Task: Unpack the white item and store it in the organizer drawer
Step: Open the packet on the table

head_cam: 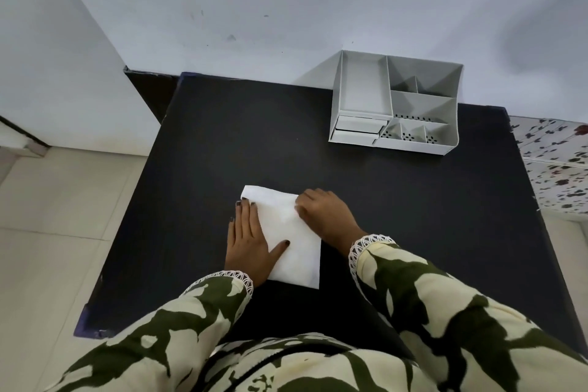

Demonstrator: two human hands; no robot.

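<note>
A flat white packet [291, 240] lies on the black table [222, 143] near its front middle. My left hand [249, 240] rests flat on the packet's left edge, fingers spread, thumb across the paper. My right hand [323, 212] has its fingers curled at the packet's upper right corner, pinching that edge. A grey plastic organizer [396, 102] with several open compartments stands at the table's far right; its two small drawers [358, 130] at the front left look closed.
A pale wall runs behind the table. Tiled floor lies to the left. A floral-patterned cloth [553, 165] lies beyond the table's right edge. My patterned sleeves fill the bottom of the view.
</note>
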